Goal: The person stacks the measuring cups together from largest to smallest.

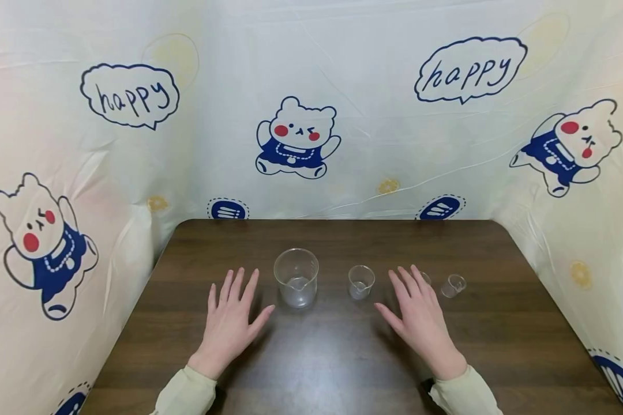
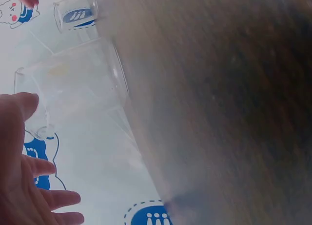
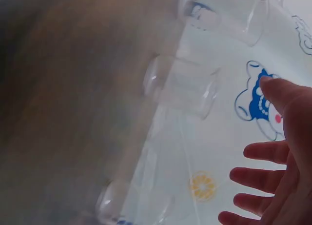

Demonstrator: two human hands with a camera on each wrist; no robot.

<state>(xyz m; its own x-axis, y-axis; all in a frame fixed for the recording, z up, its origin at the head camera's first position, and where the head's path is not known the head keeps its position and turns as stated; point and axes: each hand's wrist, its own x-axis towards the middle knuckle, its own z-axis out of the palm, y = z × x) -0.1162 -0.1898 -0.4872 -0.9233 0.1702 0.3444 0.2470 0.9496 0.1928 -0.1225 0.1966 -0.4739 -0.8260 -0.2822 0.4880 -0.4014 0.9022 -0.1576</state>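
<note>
Dark brown wooden tabletop (image 1: 324, 369) lies free between the left hand (image 1: 232, 325) and right hand (image 1: 420, 320). Beyond, a large clear glass beaker (image 1: 297, 282) and medium clear glass beaker (image 1: 361, 283) obstruct, a gap between them; a tiny clear glass beaker (image 1: 453, 286) obstructs farther right.

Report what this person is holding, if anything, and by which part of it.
Nothing is held: the left grip and right grip are both spread, and the largest beaker stands ungrasped on the table.
</note>
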